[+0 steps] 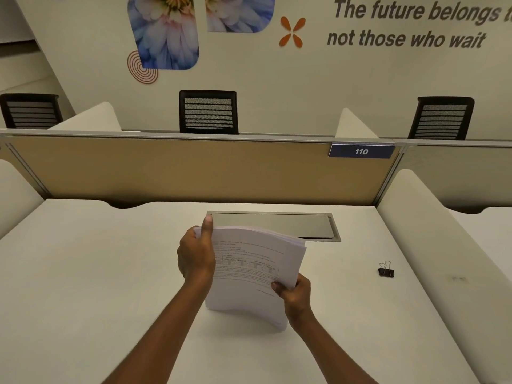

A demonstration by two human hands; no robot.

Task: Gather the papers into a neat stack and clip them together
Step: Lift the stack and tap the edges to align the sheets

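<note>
Standing on its lower edge on the plain white laminate bench (97, 273), the thick stack of white printed paper sheets (249, 273) occupies the centre of the work area and is gripped from both sides.

Left side: the left hand (195, 254) clasps the upper left edge of the stack. The thumb lies along the front face and points upward; the other digits are hidden behind the sheets.

Centre: the stack leans back slightly and bows outward along its lower portion. The front sheet carries lines of printed text and a small table; the wording is too small to read. The top edges of the sheets are fanned and not fully aligned. Behind the stack, a rectangular brushed-metal cable hatch (277, 225) sits flush in the bench surface, partly covered by the top of the stack.

Right side: the right hand (295, 295) pinches the lower right edge of the stack, thumb on the front face, remaining digits wrapped behind.

Further right: a small black binder clip with silver wire handles (386, 270) lies on the bench, well apart from the stack and from both hands. A tan fabric partition panel (166, 170) closes the far edge of the bench and carries a blue number plate marked 110 (361, 151) at its upper right corner.
</note>
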